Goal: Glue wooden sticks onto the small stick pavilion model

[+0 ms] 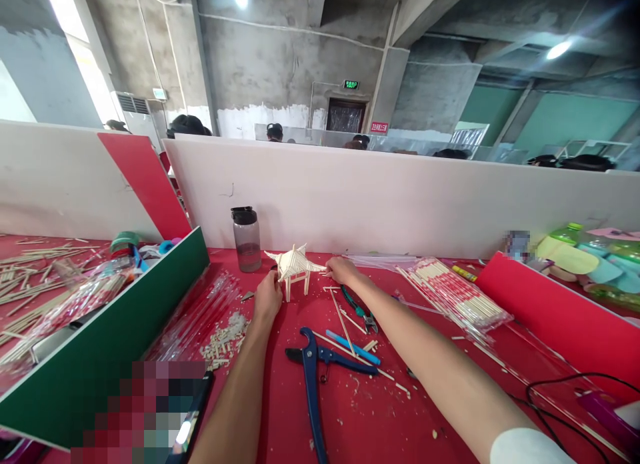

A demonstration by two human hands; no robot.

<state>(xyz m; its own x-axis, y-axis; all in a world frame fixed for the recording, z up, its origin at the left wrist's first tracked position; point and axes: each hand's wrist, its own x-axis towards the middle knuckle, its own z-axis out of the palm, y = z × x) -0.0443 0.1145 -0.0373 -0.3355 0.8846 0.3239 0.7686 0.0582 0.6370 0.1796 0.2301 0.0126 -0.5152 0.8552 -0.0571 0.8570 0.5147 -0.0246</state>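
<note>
Standing on four thin legs near the back of the red table (380,424), a small stick-built pavilion model (294,267) w/ a peaked, spiky roof sits just in front of the white partition (400,197). Left hand (267,297) is at the model's left side, fingers curled at the roof edge and front leg; can't tell how firmly it grips. Right hand (343,271) reaches in from the right, fingertips pinched at the roof's right tip.

Just left of the model, behind it, stands a clear water bottle (247,239) w/ a black cap. Right of the left forearm lies a blue-handled cutter (315,367), jaws toward the person's right; a blue pen-like tool (353,347) and loose bamboo sticks (345,324) lie across it. Small green-handled pliers (360,311) lie under the right wrist area. Cut stick offcuts (225,341) are piled left of the left arm, beside plastic sleeves (200,314). Further right: a bundle of wrapped chopsticks (457,294), red-printed, then a red board (555,317). Far left, a green divider panel (115,344) separates another spread of sticks (35,264). A black cable (575,384) runs along the lower right.
</note>
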